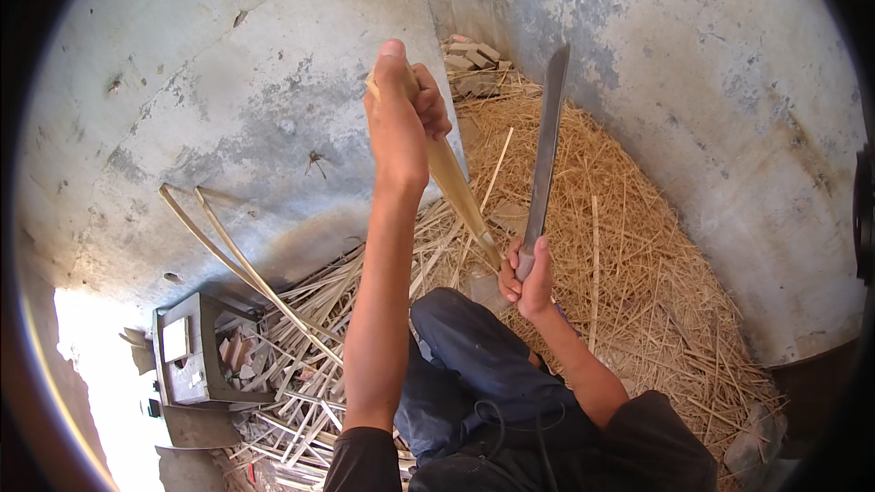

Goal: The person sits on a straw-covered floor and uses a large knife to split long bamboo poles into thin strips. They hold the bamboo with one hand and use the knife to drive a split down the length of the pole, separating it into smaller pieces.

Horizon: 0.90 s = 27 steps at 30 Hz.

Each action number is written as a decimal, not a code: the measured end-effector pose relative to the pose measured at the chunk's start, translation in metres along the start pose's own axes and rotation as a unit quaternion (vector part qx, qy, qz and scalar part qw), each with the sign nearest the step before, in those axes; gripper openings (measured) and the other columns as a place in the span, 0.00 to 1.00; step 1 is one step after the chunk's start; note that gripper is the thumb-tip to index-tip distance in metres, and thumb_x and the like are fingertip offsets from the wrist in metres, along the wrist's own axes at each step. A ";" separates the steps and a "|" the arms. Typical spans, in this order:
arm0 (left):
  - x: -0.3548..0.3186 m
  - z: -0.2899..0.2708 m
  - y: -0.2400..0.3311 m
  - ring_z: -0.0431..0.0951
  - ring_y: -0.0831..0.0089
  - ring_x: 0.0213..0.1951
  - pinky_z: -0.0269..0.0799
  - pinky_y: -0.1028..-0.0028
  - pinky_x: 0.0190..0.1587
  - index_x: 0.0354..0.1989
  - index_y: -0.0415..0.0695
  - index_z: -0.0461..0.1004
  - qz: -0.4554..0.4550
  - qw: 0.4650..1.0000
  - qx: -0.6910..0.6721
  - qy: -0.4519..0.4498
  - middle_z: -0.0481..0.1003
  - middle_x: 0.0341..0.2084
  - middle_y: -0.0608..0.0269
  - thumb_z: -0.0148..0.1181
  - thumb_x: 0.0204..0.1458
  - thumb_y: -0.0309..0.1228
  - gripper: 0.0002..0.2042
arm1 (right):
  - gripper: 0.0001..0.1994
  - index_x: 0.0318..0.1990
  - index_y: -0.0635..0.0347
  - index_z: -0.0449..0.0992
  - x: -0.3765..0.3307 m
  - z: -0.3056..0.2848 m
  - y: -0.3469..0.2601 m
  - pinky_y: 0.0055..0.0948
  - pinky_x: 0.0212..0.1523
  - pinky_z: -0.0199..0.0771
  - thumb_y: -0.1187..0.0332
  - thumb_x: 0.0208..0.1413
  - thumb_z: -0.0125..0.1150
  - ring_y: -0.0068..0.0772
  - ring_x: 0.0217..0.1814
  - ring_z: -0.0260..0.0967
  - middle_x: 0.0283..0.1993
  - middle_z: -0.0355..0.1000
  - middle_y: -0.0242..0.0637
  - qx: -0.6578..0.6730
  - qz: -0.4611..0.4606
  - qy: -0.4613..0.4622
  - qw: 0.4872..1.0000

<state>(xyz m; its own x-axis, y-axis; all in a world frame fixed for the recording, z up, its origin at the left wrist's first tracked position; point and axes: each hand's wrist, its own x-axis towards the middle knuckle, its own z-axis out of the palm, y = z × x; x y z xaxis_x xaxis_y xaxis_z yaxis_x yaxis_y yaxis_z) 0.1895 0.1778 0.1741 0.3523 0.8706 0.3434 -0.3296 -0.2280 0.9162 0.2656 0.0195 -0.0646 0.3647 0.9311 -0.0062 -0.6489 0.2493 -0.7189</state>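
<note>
My left hand (406,118) is raised in front of the wall, its fingers wrapped round the upper end of a pale yellow split bamboo piece (453,184). From that grip the bamboo slants down to the right, and its lower end comes close to my right hand (529,278); whether they touch I cannot tell. Closed on its handle, my right hand holds a machete (548,141) with a long dark blade pointing up and away. Between blade and bamboo there is a gap.
Straw-like shavings (629,255) heap along the right wall. Split bamboo strips (305,405) lie scattered on the left, two long ones (246,273) leaning on the wall. A small grey wooden stool (196,355) lies at far left. Brick pieces (474,56) are stacked in the far corner.
</note>
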 end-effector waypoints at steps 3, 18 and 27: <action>0.000 0.005 0.001 0.55 0.74 0.15 0.56 0.72 0.23 0.15 0.52 0.51 0.001 1.000 -0.005 -0.001 0.52 0.11 0.70 0.43 0.59 0.64 0.31 | 0.32 0.29 0.54 0.61 -0.006 -0.030 0.045 0.24 0.11 0.51 0.32 0.66 0.39 0.21 0.10 0.47 0.13 0.50 0.26 -0.031 0.207 0.088 0.974; -0.002 0.001 0.001 0.54 0.76 0.14 0.56 0.73 0.20 0.15 0.51 0.52 0.028 0.999 0.010 0.036 0.52 0.10 0.71 0.44 0.60 0.61 0.30 | 0.30 0.29 0.54 0.61 -0.004 -0.019 0.039 0.24 0.12 0.52 0.35 0.68 0.39 0.21 0.09 0.47 0.13 0.50 0.25 -0.148 0.057 0.066 0.985; -0.002 -0.010 0.002 0.54 0.75 0.13 0.53 0.73 0.19 0.14 0.52 0.51 0.028 0.999 0.007 0.030 0.52 0.10 0.71 0.44 0.60 0.62 0.30 | 0.32 0.27 0.53 0.60 -0.023 -0.115 0.100 0.24 0.12 0.49 0.30 0.62 0.45 0.22 0.10 0.45 0.14 0.47 0.23 -0.066 0.311 0.203 0.926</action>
<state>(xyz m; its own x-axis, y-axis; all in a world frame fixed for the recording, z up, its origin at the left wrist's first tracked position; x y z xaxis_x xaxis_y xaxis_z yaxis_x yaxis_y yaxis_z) 0.1790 0.1803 0.1736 0.2806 0.8810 0.3810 -0.3348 -0.2822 0.8990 0.2689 -0.0078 -0.2157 0.1853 0.7003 -0.6893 -0.7400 -0.3621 -0.5668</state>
